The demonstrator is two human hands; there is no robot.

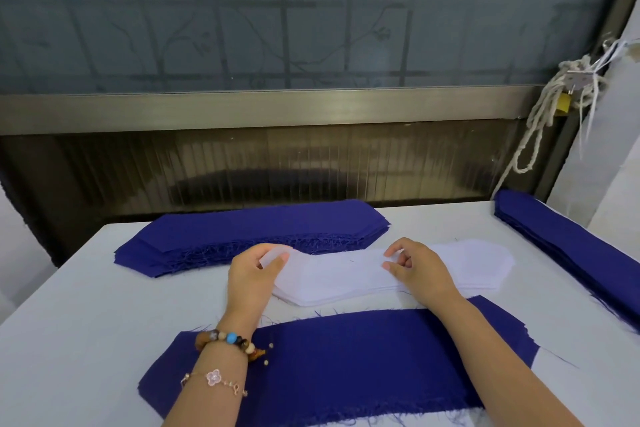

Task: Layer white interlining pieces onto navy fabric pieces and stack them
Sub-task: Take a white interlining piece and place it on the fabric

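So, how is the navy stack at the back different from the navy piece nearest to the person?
The back navy stack shows many layered edges, while the near navy piece looks like one thin layer. The back navy stack lies beyond the white interlining pile, and the near navy piece lies in front of it. Both are navy and long, with angled ends and frayed edges.

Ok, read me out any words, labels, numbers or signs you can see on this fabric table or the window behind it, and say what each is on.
No readable text anywhere in this view.
Stacked navy fabric pieces and the single navy fabric piece: plain, no print or tags.
White interlining pieces, held by the left hand and right hand: blank.
Yellow padlock and small metal plate: any marking is too small to read.
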